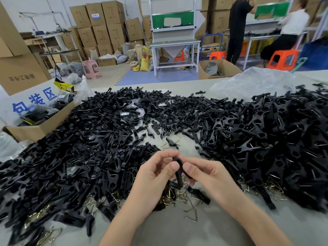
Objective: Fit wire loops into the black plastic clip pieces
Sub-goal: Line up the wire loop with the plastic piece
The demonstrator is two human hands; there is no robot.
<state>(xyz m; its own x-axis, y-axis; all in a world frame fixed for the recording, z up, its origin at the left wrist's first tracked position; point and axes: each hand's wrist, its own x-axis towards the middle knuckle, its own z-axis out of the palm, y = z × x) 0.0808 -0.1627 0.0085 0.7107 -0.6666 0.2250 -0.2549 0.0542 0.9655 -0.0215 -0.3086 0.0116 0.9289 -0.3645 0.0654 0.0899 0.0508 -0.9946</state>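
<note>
Black clip piece (179, 172): we hold it between both hands above the near middle of the table, standing nearly upright, its rounded end up at our fingertips and its long end pointing down toward the loose wire.
Left hand (156, 174): our forearm comes up from the near edge and the palm turns inward. The thumb and curled forefinger pinch the upper part of the clip from the left, with the other fingers bent loosely behind.
Right hand (205, 173): our forearm enters from the near right corner. The thumb presses on the clip from the right, and the fingers curl round its far side, so this hand grips it too.
Wire in the held clip: we cannot tell whether a loop sits in it, because our fingers cover that part.
Wire loops (191, 213): bent metal pieces lie loose on the bare surface just below our hands, toward the near edge.
Left pile (79, 148): black clip pieces heaped from the left edge to the middle.
Right pile (275, 135): a second heap runs to the right edge, with wire showing among the pieces.
Table (177, 233): pale grey top, bare between our forearms.
Cardboard box (40, 128): at the left edge, touching the left pile.
Plastic bag (248, 80): clear and crumpled, at the far right corner.
</note>
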